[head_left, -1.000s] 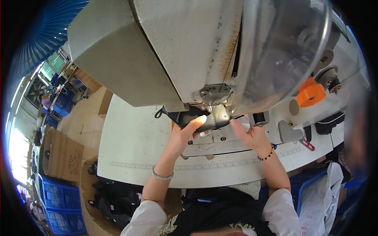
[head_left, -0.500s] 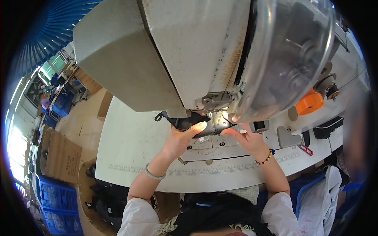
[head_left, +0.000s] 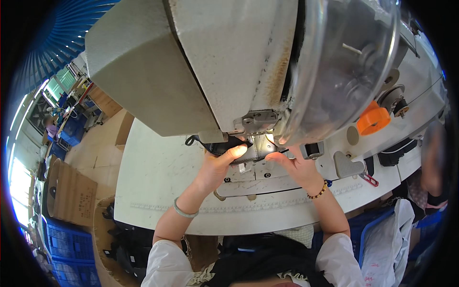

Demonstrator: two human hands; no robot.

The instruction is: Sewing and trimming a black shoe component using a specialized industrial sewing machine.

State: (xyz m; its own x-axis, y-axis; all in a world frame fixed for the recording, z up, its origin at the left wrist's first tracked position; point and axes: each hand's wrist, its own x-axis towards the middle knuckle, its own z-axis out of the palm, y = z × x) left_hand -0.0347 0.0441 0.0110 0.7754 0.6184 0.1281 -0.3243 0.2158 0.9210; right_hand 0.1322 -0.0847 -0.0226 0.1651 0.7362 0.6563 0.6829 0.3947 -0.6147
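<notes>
Pressing black fabric piece (head_left: 224, 145) flat beneath sewing machine head (head_left: 201, 71) with left hand (head_left: 217, 167), thumb extended on top. Right hand (head_left: 299, 167), fingers together, steadying just right of needle area; fabric long axis running leftward, nearer left hand.

White surface (head_left: 158, 182) with a ruler strip (head_left: 267, 204) running along the near edge. A big off-white sewing machine (head_left: 201, 67) sits on it, a dark piece of fabric (head_left: 222, 145) tucked under its head, plus red-handled snips (head_left: 369, 180) off right.
</notes>
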